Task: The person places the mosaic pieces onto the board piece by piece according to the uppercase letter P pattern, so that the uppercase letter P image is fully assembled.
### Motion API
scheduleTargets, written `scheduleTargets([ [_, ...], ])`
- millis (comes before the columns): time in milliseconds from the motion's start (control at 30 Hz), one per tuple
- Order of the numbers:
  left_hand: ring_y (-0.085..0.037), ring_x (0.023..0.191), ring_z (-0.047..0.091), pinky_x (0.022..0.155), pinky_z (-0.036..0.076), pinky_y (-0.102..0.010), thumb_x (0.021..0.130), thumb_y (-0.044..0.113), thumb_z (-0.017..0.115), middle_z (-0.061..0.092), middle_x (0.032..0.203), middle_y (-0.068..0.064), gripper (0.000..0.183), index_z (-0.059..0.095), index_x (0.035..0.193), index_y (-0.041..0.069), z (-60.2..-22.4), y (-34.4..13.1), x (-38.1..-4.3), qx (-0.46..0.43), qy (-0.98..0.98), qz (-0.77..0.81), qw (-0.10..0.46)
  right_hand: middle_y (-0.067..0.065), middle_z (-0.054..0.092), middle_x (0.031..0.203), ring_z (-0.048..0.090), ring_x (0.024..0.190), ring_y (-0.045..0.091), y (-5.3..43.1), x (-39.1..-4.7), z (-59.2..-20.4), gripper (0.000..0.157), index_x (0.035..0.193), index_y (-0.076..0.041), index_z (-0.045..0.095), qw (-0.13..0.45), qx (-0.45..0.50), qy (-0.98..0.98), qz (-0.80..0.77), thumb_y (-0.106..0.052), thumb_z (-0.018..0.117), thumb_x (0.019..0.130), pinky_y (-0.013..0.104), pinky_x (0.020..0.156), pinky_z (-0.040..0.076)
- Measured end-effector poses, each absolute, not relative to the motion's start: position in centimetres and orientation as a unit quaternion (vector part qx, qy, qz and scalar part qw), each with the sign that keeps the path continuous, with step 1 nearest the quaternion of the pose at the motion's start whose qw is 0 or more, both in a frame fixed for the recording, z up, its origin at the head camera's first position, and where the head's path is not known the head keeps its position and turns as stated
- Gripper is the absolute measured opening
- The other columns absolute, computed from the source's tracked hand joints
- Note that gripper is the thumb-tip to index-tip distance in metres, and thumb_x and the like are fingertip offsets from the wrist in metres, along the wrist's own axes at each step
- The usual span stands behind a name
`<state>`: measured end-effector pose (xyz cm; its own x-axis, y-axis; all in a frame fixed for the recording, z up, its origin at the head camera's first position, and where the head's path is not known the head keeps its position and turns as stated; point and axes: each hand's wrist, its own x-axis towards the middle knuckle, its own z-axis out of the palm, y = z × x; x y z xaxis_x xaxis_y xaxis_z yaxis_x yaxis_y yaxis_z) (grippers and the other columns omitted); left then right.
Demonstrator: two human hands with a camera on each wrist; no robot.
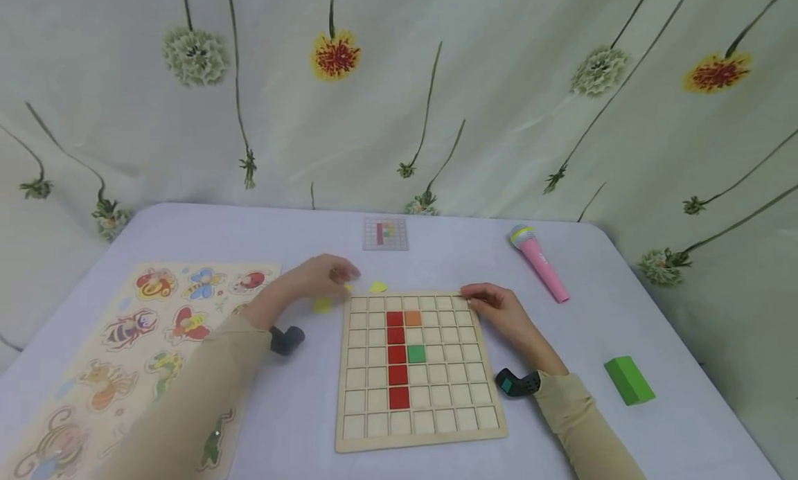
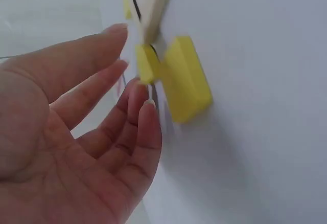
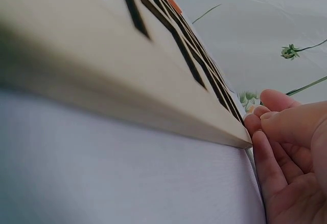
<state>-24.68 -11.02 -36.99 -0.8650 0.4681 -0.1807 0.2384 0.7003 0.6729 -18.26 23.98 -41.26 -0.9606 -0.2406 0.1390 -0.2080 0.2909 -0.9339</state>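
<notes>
A wooden grid board (image 1: 430, 430) lies in the middle of the table. Several red squares (image 1: 397, 354) fill one column, with an orange square (image 1: 413, 318) and a green square (image 1: 416, 354) beside it. My left hand (image 1: 319, 276) hovers by the far left corner, thumb and fingers apart with nothing between them. Close to its fingertips in the left wrist view are a larger yellow block (image 2: 185, 81) and a smaller yellow piece (image 2: 147, 64). My right hand (image 1: 495, 310) holds the far right corner of the board, thumb and fingertips at its edges (image 3: 240, 141).
Behind the board lies a small pattern card (image 1: 385, 234), with another yellow piece (image 1: 378, 287) in front of it. A puzzle sheet of insect pictures (image 1: 146, 355) covers the left side. To the right lie a pink toy microphone (image 1: 544, 269) and a green block (image 1: 630, 381).
</notes>
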Motion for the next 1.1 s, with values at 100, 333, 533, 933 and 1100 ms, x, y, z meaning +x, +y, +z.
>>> scheduleTargets([
  [100,-0.027,0.093,0.052,0.081,0.044,-0.041,0.078,0.01,0.073,0.056,0.105,-0.013,0.048,0.057,0.124,0.004,-37.2,-12.0,-25.3,0.191,0.929,0.269,0.169,0.018,0.06,0.116,0.054,0.11,0.026,24.2,-18.6,-41.8,0.022,0.112,0.006,0.062,0.01,-0.145,0.804,-0.576,0.0,0.057,0.091,0.024,0.088,0.043],
  [333,-0.022,0.08,0.051,0.072,0.043,-0.036,0.079,0.01,0.072,0.056,0.086,-0.005,0.021,0.065,0.099,0.008,-37.7,-12.2,-25.6,0.201,0.934,0.26,0.138,0.014,0.062,0.115,0.054,0.111,0.025,24.1,-18.7,-41.8,0.021,0.111,0.004,0.064,0.004,-0.149,0.812,-0.565,-0.002,0.058,0.091,0.026,0.09,0.042],
  [533,-0.021,0.077,0.05,0.07,0.041,-0.035,0.079,0.013,0.072,0.054,0.081,-0.003,0.015,0.064,0.092,0.009,-38.0,-11.9,-25.8,0.19,0.94,0.248,0.135,0.019,0.06,0.116,0.051,0.113,0.03,23.9,-18.3,-41.0,0.02,0.11,0.008,0.062,0.011,-0.141,0.806,-0.575,0.003,0.057,0.09,0.026,0.092,0.041],
  [933,-0.021,0.078,0.053,0.072,0.044,-0.036,0.08,0.018,0.071,0.058,0.081,-0.003,0.015,0.064,0.089,0.008,-37.8,-11.7,-25.8,0.179,0.944,0.249,0.124,0.027,0.056,0.117,0.049,0.115,0.037,22.9,-16.9,-38.6,0.021,0.109,0.015,0.058,0.018,-0.132,0.815,-0.564,0.01,0.051,0.09,0.026,0.091,0.041],
  [1100,-0.023,0.082,0.054,0.076,0.045,-0.038,0.082,0.015,0.068,0.059,0.084,-0.005,0.015,0.065,0.093,0.006,-37.7,-11.8,-25.7,0.169,0.948,0.247,0.11,0.027,0.056,0.117,0.048,0.115,0.037,23.1,-17.1,-39.1,0.021,0.109,0.015,0.058,0.018,-0.138,0.812,-0.567,0.009,0.051,0.091,0.027,0.092,0.041],
])
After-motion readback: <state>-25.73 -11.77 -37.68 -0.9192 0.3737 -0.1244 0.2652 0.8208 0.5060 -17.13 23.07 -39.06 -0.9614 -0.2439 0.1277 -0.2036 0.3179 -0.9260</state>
